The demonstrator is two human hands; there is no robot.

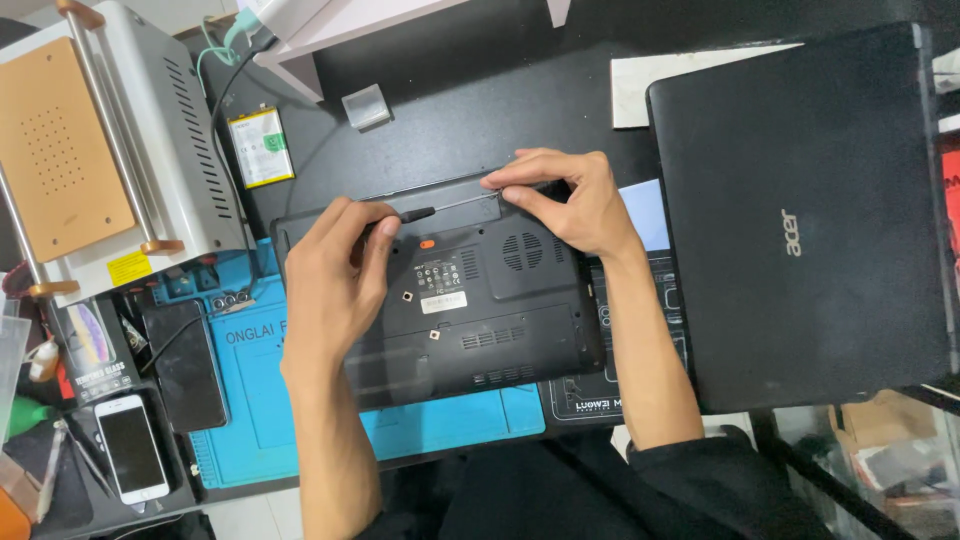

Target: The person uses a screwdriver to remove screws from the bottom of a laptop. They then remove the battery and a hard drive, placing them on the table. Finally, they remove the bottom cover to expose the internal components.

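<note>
At the far left of the surface [420, 120] stood a grey machine with a tan plate [95, 150], and below it a white phone [130, 447] and a dark phone [187, 365] lay face up beside the blue mat [255, 400]. A loose phone battery [260, 147] lay just behind the mat.

Your left hand [335, 285] was clenched around the black handle of a screwdriver [440, 208], its thin shaft running right along the rear edge of the small laptop [480, 300], which lay bottom up across the blue mat, in the middle of the surface. Your right hand [570, 200] pinched the shaft near its tip with thumb and forefinger, steadying it at the back edge of the base, just above the round fan vent [522, 252].

By the look of it, you were seating the tip at a fastener or seam on that rear edge. The next move likely called for keeping the tip square and pressed home before your left hand turned, since a slanted shaft could slip.

To the right, a larger closed black laptop [800, 220] lay well clear of your hands.
</note>
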